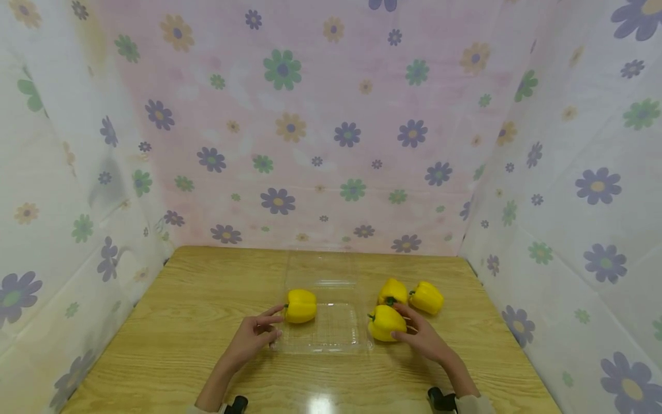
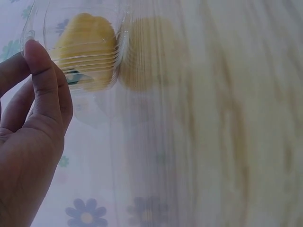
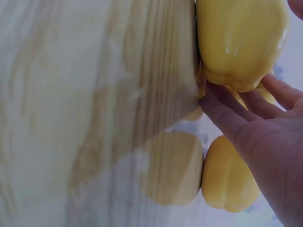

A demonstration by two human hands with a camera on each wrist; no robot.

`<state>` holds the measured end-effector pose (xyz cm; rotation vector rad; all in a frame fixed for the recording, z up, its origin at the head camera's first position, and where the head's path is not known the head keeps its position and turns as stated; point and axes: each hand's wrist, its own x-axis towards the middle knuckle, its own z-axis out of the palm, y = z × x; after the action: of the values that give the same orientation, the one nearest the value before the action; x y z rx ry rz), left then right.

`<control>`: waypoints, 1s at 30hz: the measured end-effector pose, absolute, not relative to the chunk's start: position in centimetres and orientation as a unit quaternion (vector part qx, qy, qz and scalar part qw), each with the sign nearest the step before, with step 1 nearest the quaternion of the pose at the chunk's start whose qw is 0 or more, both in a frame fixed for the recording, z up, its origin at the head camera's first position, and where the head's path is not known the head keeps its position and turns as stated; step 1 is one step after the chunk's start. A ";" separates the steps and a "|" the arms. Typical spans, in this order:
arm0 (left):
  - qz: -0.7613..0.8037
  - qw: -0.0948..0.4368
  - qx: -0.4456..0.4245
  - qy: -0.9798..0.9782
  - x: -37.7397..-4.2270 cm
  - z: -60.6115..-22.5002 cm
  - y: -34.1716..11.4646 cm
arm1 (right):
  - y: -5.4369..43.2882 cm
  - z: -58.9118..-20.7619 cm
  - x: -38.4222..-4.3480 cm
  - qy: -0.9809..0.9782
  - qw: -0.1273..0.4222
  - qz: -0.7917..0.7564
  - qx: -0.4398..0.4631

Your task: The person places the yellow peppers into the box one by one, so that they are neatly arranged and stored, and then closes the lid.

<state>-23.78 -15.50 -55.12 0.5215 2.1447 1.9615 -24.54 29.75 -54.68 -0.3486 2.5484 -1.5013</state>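
My left hand point(image 1: 249, 340) is at the left edge of a clear plastic clamshell container point(image 1: 338, 348), its thumb and fingers pinching the rim in the left wrist view. Inside that container, at its left, lies a yellow bell pepper point(image 1: 301, 306), stem pointing left; the plastic wall covers the pepper point(image 2: 87, 42) in the left wrist view. On the right, my right hand point(image 1: 424, 336) holds another yellow bell pepper point(image 1: 385, 324) by its stemless end, beside the container. Fingers curve around the end of this pepper point(image 3: 241, 40) in the right wrist view.
Two more yellow bell peppers lie behind my right hand: one pepper point(image 1: 393, 290) close behind the held one, another pepper point(image 1: 428, 297) farther right. The container's lid point(image 1: 320, 267) lies folded back. Flowered cloth point(image 1: 320, 144) walls the wooden table point(image 1: 207, 287).
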 end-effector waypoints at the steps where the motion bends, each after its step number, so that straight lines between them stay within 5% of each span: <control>1: 0.661 0.094 0.177 0.723 -23.8 -55.1 -15.5 | 29.8 -54.7 -24.6 0.851 0.081 -0.505 -0.118; 30: 0.659 0.086 0.164 0.729 -23.6 -55.1 -15.3 | 29.6 -55.3 -25.1 0.834 0.074 -0.511 -0.194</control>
<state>-23.57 -15.27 -55.10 0.4899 2.1727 1.9640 -25.07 29.63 -55.27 -0.5835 2.5024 -1.5346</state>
